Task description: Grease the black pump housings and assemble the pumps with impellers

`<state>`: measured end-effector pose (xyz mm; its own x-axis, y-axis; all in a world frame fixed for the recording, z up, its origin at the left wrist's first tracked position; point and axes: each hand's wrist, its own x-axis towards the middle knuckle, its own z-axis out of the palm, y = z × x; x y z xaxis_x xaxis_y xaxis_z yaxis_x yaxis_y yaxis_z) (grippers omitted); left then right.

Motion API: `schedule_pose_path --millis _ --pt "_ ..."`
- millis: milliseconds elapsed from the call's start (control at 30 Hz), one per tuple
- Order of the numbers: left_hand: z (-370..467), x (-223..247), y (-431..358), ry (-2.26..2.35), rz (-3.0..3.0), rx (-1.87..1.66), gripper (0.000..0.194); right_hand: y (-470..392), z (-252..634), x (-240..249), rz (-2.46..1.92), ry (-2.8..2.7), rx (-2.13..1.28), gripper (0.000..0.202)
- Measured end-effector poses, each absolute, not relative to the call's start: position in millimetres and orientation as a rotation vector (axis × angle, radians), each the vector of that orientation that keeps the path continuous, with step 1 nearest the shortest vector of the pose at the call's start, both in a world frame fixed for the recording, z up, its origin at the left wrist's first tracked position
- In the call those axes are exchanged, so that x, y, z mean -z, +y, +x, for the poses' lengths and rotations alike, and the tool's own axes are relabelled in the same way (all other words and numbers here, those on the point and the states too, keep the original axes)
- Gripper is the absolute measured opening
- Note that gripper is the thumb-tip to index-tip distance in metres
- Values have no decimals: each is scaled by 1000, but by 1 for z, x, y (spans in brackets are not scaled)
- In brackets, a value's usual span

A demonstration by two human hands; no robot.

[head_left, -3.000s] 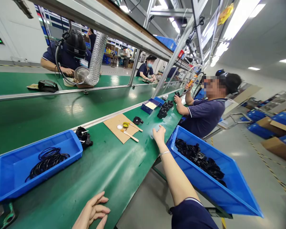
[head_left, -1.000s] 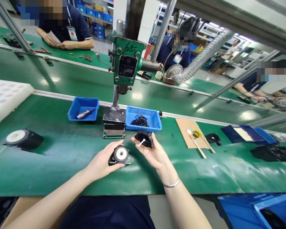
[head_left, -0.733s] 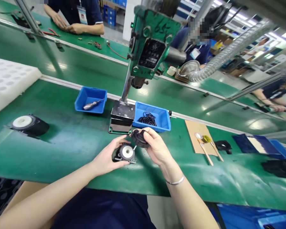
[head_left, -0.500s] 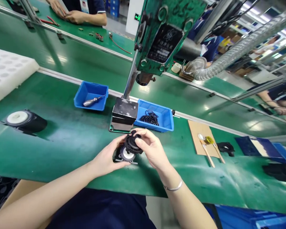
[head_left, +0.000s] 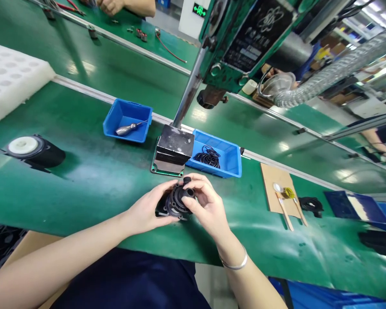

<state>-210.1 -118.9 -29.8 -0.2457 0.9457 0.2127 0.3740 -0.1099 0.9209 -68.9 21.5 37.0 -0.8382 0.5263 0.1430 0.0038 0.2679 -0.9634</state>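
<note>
At my far left lies the edge of a white foam tray (head_left: 14,79), and nearer me a white-faced black cylinder (head_left: 43,152) rests on the green bench (head_left: 93,184), well apart from my hands. Then comes a small blue bin (head_left: 128,113) with a metal-handled tool (head_left: 127,128) inside.

My left hand (head_left: 146,209) curls round the black housing (head_left: 162,209) — thumb on the near side, fingers on the far side — so it sits between them, just in front of the press base (head_left: 174,146). Over the housing's face is the black cap (head_left: 180,198), pinched between thumb and fingers of my right hand (head_left: 209,208); whether it is fully seated, I can't tell.

Beyond my right hand stands a blue tray (head_left: 230,159) of black rings (head_left: 208,157); farther right, cardboard (head_left: 270,193) carries two brushes (head_left: 285,214).
</note>
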Motion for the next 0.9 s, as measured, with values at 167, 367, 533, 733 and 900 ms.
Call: schedule_pose_path --millis 167,367,533,733,900 --pt "-210 27 -118 1617 1483 -1359 83 13 -62 -46 -392 -2414 -1116 27" --pt "-213 24 -118 1616 1544 -1340 83 2 -57 -34 -506 -2462 -988 33" --pt "-215 23 -117 1567 1610 -1374 77 -2 -53 -26 -546 -2399 -1090 33" --pt "-216 23 -117 1557 1640 -1396 75 0 -53 -31 -592 -2430 -1128 30" --pt "-215 23 -116 1581 1615 -1385 78 5 -55 -39 -618 -2493 -1207 30"
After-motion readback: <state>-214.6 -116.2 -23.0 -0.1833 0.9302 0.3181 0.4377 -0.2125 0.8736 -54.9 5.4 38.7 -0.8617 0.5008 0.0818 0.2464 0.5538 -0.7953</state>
